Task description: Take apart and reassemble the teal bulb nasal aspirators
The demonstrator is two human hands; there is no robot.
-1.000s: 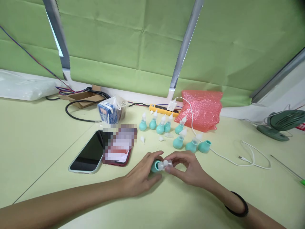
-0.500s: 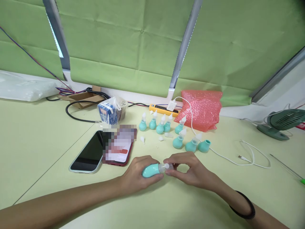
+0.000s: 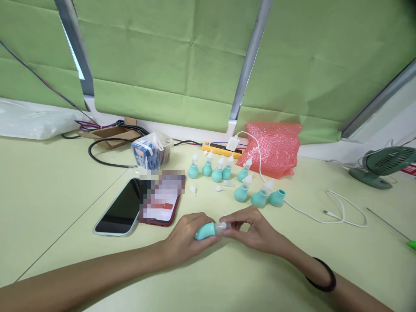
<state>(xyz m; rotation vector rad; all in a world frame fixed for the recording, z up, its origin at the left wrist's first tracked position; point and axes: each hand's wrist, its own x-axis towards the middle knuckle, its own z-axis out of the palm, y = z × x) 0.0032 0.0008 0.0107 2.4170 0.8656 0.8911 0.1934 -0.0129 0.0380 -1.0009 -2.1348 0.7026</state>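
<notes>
Wrapped in my left hand [image 3: 182,237] is a teal squeeze bulb [image 3: 204,231] of a nasal aspirator, lying on its side with its neck to the right. A clear plastic tube [image 3: 219,228] sits at the bulb's mouth. My right hand [image 3: 255,229] pinches the tube's far end between thumb and fingers; its tip is partly hidden. Behind my hands stand several teal aspirators [image 3: 241,193] with whitish pointed tips. One teal bulb [image 3: 277,198] at their right end has an open neck. Two loose white tips [image 3: 219,188] and a clear tube [image 3: 229,183] lie among them.
Two phones [image 3: 118,210] lie to the left. Farther back are a plastic-wrapped blue pack [image 3: 146,154], a cardboard box [image 3: 112,136], a yellow power strip [image 3: 221,150] and a pink bubble-wrap bag [image 3: 276,149]. A white cable [image 3: 312,219], a screwdriver [image 3: 390,224] and a green fan [image 3: 386,162] are rightward.
The clear tube and my right hand have shifted slightly left, toward the bulb. My left hand keeps its grip. The whole view has shifted a little.
</notes>
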